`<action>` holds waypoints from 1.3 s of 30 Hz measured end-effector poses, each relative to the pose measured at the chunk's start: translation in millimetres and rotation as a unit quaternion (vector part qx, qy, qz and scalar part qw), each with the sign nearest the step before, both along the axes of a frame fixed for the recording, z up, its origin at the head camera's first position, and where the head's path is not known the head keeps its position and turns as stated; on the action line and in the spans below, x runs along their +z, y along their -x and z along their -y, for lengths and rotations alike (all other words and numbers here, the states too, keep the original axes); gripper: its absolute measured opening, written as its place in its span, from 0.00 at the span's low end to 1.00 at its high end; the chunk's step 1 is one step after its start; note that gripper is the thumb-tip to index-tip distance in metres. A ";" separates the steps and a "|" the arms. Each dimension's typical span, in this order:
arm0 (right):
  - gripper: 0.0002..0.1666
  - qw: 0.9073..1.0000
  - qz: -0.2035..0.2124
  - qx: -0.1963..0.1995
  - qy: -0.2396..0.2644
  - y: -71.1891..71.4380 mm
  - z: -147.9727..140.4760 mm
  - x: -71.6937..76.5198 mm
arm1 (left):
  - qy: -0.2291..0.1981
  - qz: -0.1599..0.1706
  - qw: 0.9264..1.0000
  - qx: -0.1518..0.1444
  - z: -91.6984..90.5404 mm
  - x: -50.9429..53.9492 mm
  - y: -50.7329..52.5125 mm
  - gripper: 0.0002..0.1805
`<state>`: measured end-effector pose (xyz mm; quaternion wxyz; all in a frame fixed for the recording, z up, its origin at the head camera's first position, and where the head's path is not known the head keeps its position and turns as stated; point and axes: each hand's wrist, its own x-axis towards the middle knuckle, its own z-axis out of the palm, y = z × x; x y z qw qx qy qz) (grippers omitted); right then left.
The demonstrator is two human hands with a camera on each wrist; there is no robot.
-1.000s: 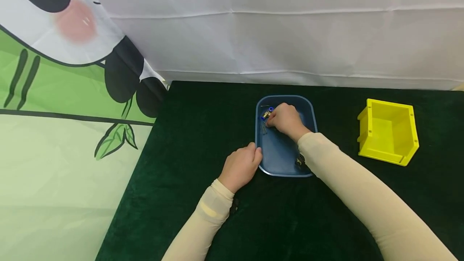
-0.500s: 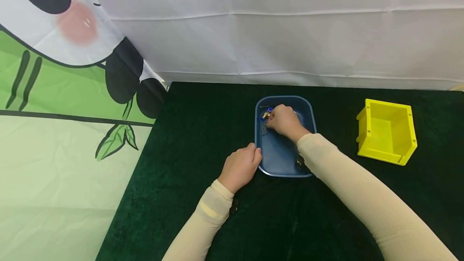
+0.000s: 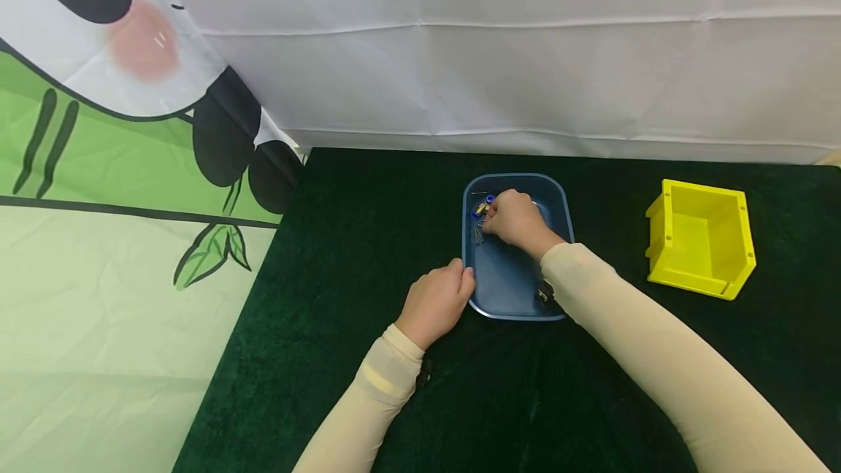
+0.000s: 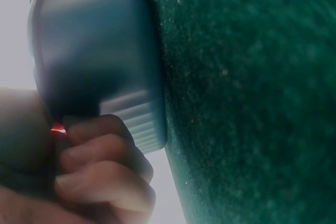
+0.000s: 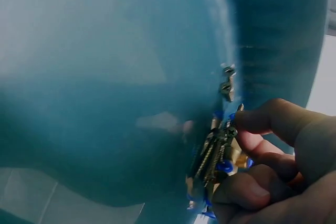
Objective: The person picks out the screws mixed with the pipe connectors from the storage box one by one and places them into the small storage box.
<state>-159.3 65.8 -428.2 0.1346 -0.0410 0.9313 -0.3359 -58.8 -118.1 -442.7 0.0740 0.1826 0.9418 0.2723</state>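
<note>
Clasping the left rim of one blue tray [image 3: 506, 279] in the head view, the left grip [image 3: 436, 301] is sitting nearer than the right grip [image 3: 515, 217], which is bending over jumbled screws [image 3: 478, 235] and blue-ended brass fittings [image 3: 482, 208] inside, while one yellow bin [image 3: 693, 247] is standing well to the right on the dark green worktop [image 3: 368, 232] and one white sheet [image 3: 460, 79] and one cartoon-printed sheet [image 3: 131, 276] are hanging behind and to the left. In the left wrist view, curled fingers [image 4: 107, 156] are gripping the tray's edge. In the right wrist view, fingertips [image 5: 251, 123] are pinching one screw [image 5: 232, 131] at the uncountable pile [image 5: 207, 161], two more screws [image 5: 227, 88] lying nearby.
</note>
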 end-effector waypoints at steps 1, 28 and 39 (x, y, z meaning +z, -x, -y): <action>0.12 1.000 0.001 -0.002 0.006 -0.6 -0.7 0.7 | -0.002 0.000 1.000 0.000 -0.1 0.1 0.2 0.19; 0.10 0.990 -0.003 -0.058 0.131 -29.6 -30.0 52.3 | 0.006 0.010 1.000 0.004 7.9 0.7 -0.7 0.18; 0.14 0.985 -0.002 -0.108 0.135 -54.6 -79.3 59.4 | 0.004 0.012 1.000 0.001 6.5 -1.4 -2.4 0.19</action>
